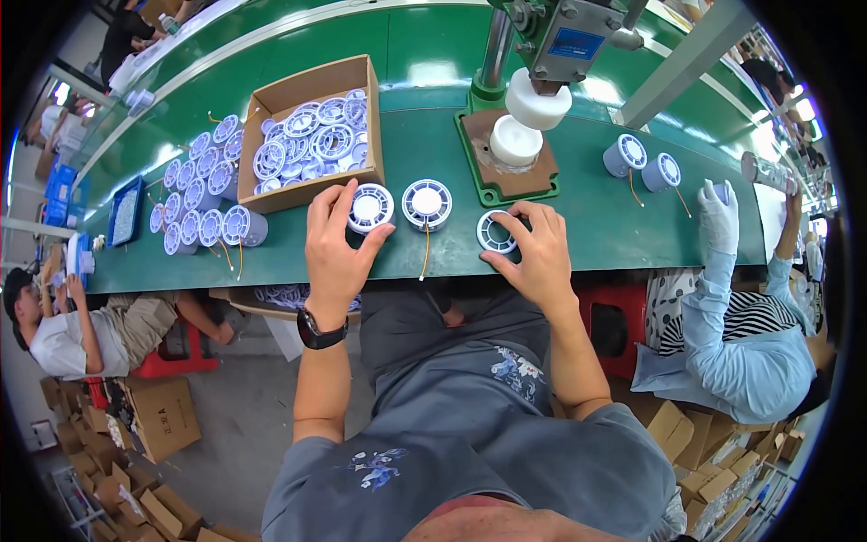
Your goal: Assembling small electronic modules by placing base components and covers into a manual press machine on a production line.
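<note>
My left hand [339, 244] has its thumb and fingers round the edge of a pale lavender slotted cap [371, 208] with a white centre, at the table's near side. Between my hands stands a round motor unit [427, 206] with a similar slotted top and a thin yellow-brown cable running toward me. My right hand [540, 253] pinches a slotted ring [497, 232] by its right edge; green tabletop shows through its open middle. Whether anything lies under the cap is hidden.
An open cardboard box [375, 135] full of loose rings stands behind my left hand. Several cabled motor units [208, 163] are grouped left of it. A green press [506, 185] with white round blocks rises ahead. Two more units [625, 155] stand right, near a co-worker's gloved hand [720, 217].
</note>
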Demonstrator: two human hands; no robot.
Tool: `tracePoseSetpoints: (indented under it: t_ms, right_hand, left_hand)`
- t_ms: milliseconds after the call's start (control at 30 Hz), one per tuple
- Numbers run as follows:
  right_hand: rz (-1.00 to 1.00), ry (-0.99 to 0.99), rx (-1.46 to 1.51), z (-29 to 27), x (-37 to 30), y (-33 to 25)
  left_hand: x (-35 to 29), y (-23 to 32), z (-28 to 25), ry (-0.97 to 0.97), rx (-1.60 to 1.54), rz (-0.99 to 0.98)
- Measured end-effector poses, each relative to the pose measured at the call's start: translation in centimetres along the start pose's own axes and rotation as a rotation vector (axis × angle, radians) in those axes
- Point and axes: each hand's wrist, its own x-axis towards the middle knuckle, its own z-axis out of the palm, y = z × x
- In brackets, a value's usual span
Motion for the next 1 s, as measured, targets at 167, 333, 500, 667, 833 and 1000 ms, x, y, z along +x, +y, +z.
tracePoseSetpoints:
  t_ms: [167, 333, 500, 667, 833, 1000]
  right_hand:
    - [0.004, -0.008, 0.000, -0.1, 0.1, 0.0]
    - [-0.004, 0.004, 0.004, -0.1, 0.1, -0.1]
    - [-0.001, -0.033, 0.027, -0.6, 0.1, 0.1]
    - [-0.061, -0.105, 0.163, -1.6, 0.2, 0.7]
    - [-0.084, -0.153, 0.180, -2.0, 0.2, 1.3]
    - [-0.075, -0.133, 0.203, -1.0, -0.3, 1.7]
  left_hand:
    - [-0.2, -1.0, 0.1, -0.019, -0.120, -0.016]
    - [-0.1, -1.5, 0.0, -0.057, -0.195, 0.000]
    - [-0.4, -2.0, 0.3, -0.113, -0.398, -0.123]
    - [-0.4, -2.8, 0.3, -0.139, -0.500, -0.163]
    - [0.2, -3.1, 0.3, -0.218, -0.589, -0.175]
    - [-0.4, -2.5, -0.1, -0.174, -0.466, -0.215]
